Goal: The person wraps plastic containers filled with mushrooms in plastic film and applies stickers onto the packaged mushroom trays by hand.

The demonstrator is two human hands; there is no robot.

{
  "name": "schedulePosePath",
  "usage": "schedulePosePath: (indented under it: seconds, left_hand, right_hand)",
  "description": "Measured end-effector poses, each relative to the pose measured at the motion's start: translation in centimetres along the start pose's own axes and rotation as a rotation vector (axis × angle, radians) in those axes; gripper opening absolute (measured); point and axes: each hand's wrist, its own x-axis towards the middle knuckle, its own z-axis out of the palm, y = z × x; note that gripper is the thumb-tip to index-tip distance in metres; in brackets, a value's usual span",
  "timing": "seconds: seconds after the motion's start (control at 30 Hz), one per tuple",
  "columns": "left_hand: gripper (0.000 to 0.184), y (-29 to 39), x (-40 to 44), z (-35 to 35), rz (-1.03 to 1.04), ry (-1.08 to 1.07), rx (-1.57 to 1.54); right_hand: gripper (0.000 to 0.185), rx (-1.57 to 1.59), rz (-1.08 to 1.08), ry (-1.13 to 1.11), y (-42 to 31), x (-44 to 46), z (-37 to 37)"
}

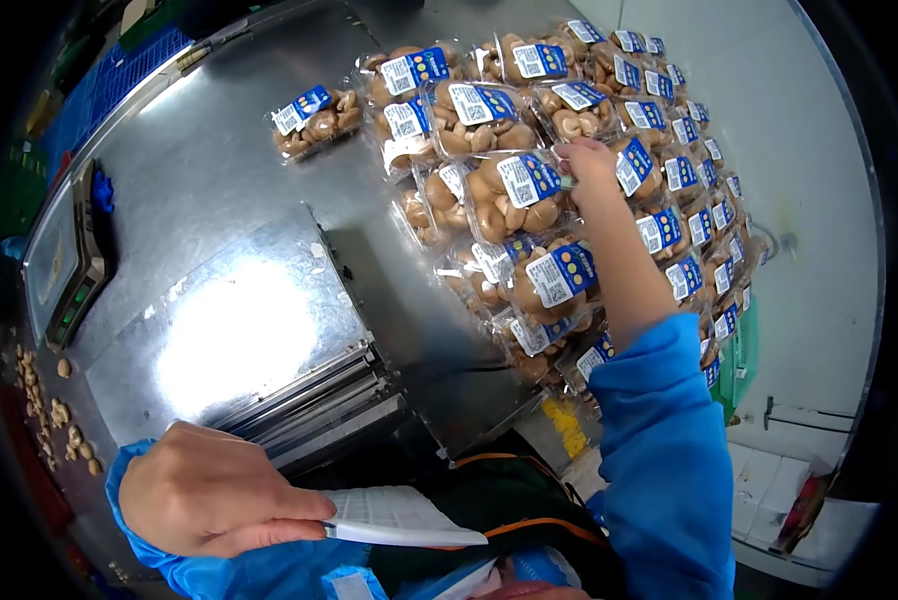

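At the lower left, my left hand (214,495) is closed, pinching a flat white thing (399,512) with a faint grid pattern; its kind is unclear. My right hand (591,168) reaches out over stacked packs, its fingers curled at the right edge of a clear pack of brown mushrooms (509,195). That pack bears a blue and white label with a printed code. Part of its right edge is hidden by my fingers. More mushroom packs (564,275) with the same labels lie around and under my right hand and forearm.
One mushroom pack (316,122) lies apart on the metal table (189,150). A low metal-topped machine (239,310) stands in front of me. A scale (64,260) is at the left, with loose mushrooms (64,415) nearby. A green crate (741,360) stands at the right by the pale wall.
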Motion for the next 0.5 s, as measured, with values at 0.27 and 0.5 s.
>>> schedulePosePath:
  seconds: [0.27,0.5]
  left_hand:
    - [0.021,0.0,-0.8,-1.0,-0.02,-0.04,-0.018]
    - [0.021,0.4,-0.6,-1.2,-0.08,0.008,-0.11]
  right_hand:
    - [0.008,0.841,0.379,-0.157,-5.7,-1.5,1.8]
    - [0.01,1.086,0.361,-0.126,-4.2,2.0,7.0]
